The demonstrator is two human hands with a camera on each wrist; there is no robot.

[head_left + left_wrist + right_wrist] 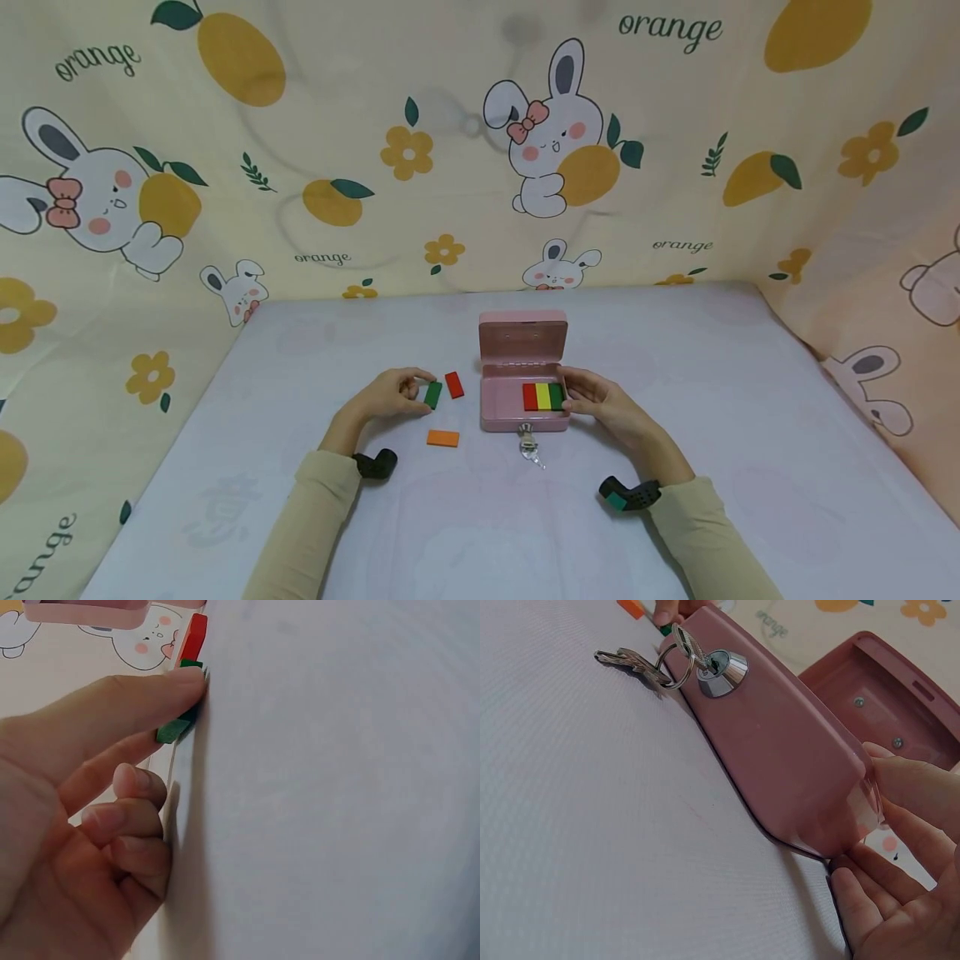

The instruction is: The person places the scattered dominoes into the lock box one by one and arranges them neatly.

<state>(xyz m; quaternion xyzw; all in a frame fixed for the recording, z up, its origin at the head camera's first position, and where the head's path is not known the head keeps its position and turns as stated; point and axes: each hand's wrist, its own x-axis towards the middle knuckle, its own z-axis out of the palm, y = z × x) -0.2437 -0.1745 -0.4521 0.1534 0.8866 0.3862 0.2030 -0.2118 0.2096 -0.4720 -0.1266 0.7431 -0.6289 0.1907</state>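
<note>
My left hand point(392, 392) pinches a small green block point(432, 395) between thumb and index finger, low over the table. In the left wrist view, the other fingers curl in toward the palm. A red block point(454, 385) lies just right of it, and an orange block point(442, 438) lies nearer me. My right hand point(606, 402) holds the right side of a pink metal cash box point(502, 422), thumb at the rim and fingers along the outer wall. The box's lid point(522, 341) stands raised. Inside, red, yellow and green blocks point(542, 397) sit side by side toward the right.
Keys on a ring point(634, 666) hang from the silver lock point(724, 673) on the box's front. A pale cloth covers the table point(465, 533). Behind it rises a printed curtain point(450, 75) with rabbits and oranges. Each wrist wears a dark camera band point(377, 464).
</note>
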